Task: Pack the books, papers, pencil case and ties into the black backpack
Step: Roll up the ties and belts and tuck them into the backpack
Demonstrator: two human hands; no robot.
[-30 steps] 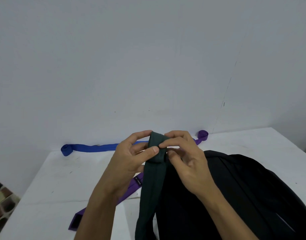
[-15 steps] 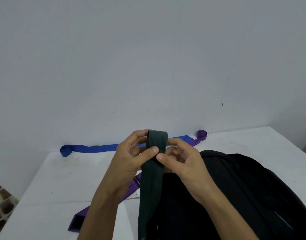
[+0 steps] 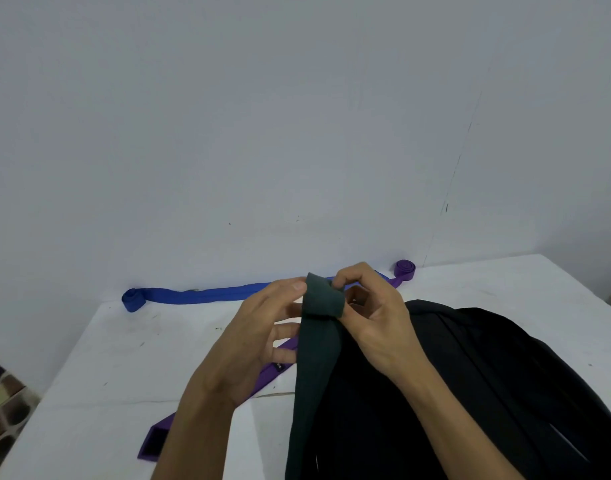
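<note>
While both hands are working up in front of the wall, the green tie [image 3: 319,358] is hanging from them, its rolled top end caught between the two and its long axis running almost straight down, out past the bottom of the view beside the backpack [image 3: 487,386]. The left hand [image 3: 252,344] is pressing its thumb against the near face of the roll, with the other fingers partly spread behind it; the right hand [image 3: 376,317] is pinching the roll's upper edge from the other side. So the free length is lying directly below the fingers, and any further rolling is, I'd judge, going to draw that length upward toward them. Both hands are equally close to the roll. I can't quite tell how many turns are wound. On the table [image 3: 117,375] behind, the blue tie [image 3: 200,294] and purple tie [image 3: 402,270] are lying unpacked, each with one end coiled.
</note>
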